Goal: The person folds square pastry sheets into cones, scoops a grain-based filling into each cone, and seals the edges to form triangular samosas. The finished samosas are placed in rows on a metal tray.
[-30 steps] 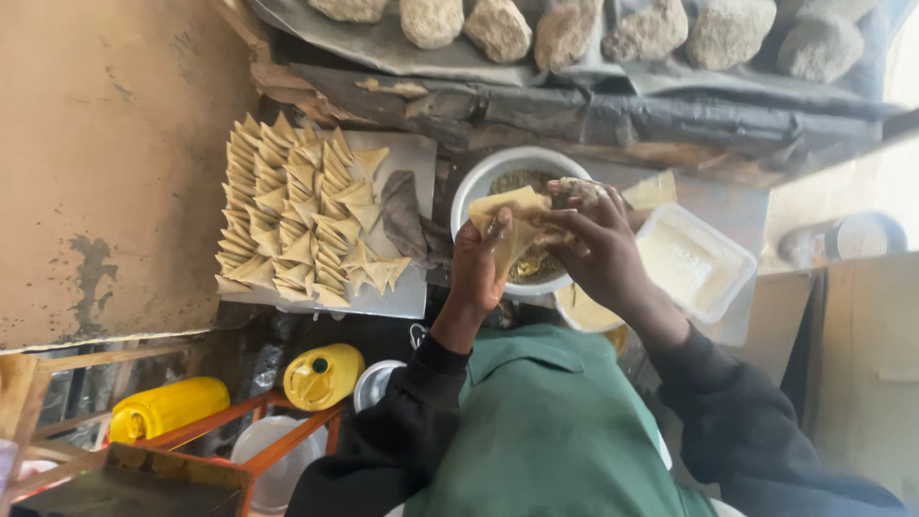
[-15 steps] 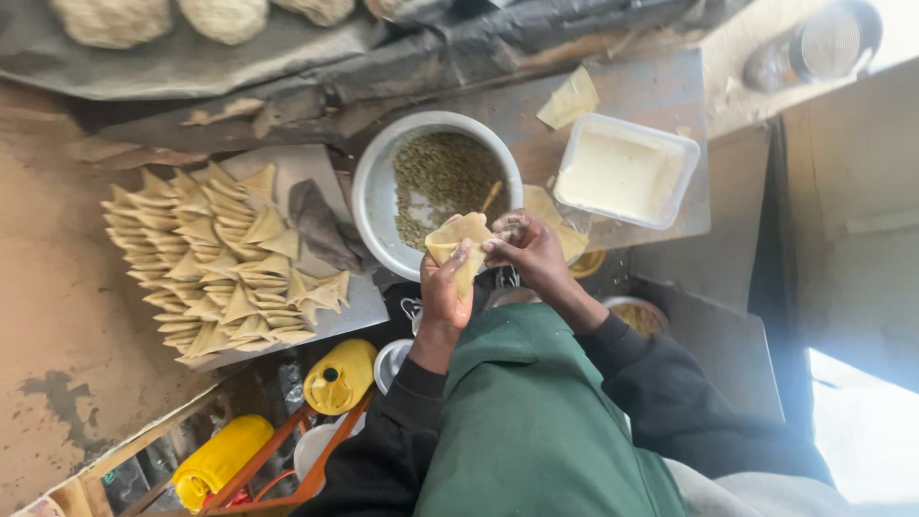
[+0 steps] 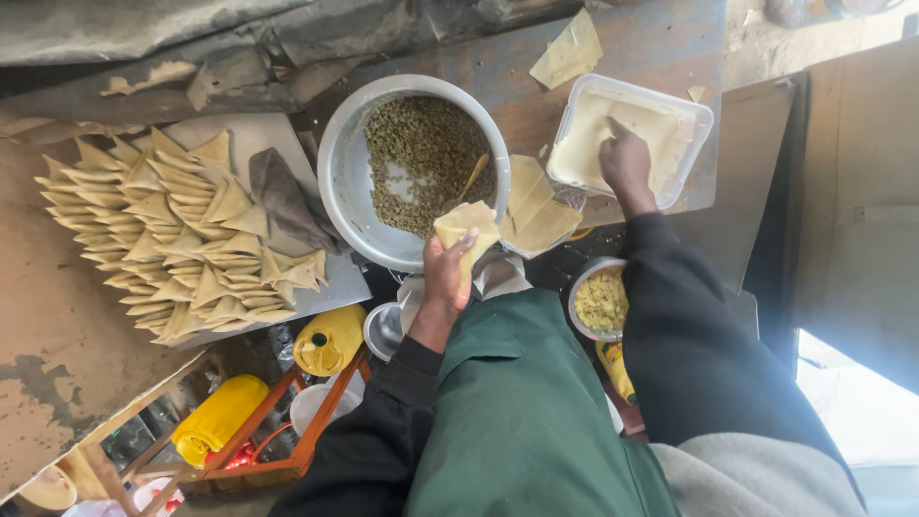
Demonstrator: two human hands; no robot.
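Note:
My left hand (image 3: 446,276) grips a folded pastry cone (image 3: 467,233) of pale dough, held up at the near rim of a round metal bowl (image 3: 337,158) with green-brown filling and a wooden spoon (image 3: 473,175) in it. My right hand (image 3: 626,159) reaches into a white rectangular plastic tub (image 3: 696,113) of pale paste, its fingers dipped in it. Between bowl and tub lie flat pastry sheets (image 3: 532,205).
A board (image 3: 333,287) at the left carries several folded triangular pastries (image 3: 172,235) and a dark cloth (image 3: 284,198). A small bowl of yellow crumbs (image 3: 600,299) sits near my right arm. Yellow jugs (image 3: 328,340) and a red-orange rack (image 3: 306,421) stand below.
My right hand left the pastry cone and moved right into the white tub. The left hand keeps the cone by the bowl. The view shifted and tilted.

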